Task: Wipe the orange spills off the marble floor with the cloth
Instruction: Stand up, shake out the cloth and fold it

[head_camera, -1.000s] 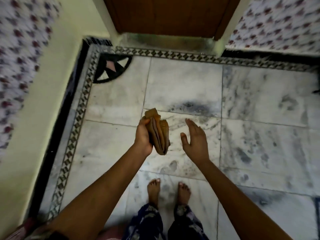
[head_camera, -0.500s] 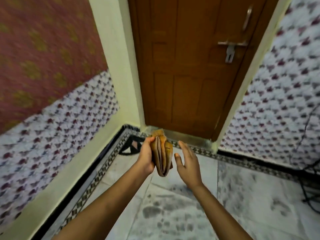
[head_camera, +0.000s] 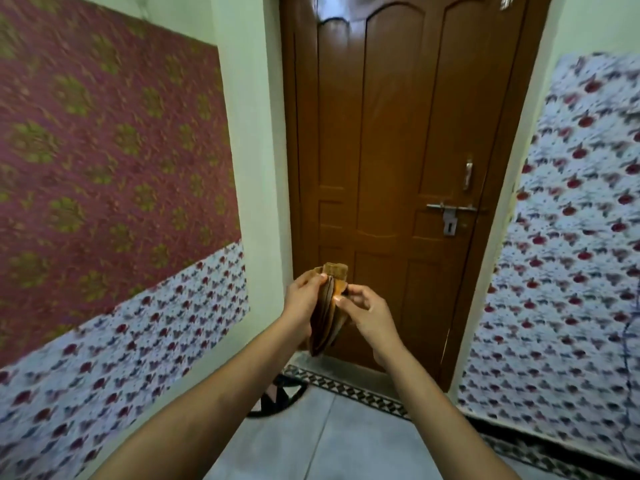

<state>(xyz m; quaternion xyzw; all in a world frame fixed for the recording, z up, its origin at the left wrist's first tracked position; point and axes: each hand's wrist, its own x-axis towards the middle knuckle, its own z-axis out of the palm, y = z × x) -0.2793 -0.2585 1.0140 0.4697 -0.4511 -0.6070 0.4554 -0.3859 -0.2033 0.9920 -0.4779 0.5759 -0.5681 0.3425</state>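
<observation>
A folded brown-orange cloth (head_camera: 327, 313) hangs upright between both hands, in front of the door. My left hand (head_camera: 303, 299) grips its left side, thumb on the top edge. My right hand (head_camera: 363, 311) pinches the cloth's right edge with its fingertips. Only a small strip of the marble floor (head_camera: 332, 441) shows at the bottom, and no orange spill is visible on it.
A closed brown wooden door (head_camera: 398, 150) with a metal latch (head_camera: 448, 214) stands straight ahead. Patterned walls rise on the left (head_camera: 104, 168) and right (head_camera: 571, 254). A black patterned floor border (head_camera: 349, 388) runs along the threshold.
The view has tilted up from the floor to the door. My right hand, open beside the cloth before, has closed on its right edge. The left hand keeps its hold.
</observation>
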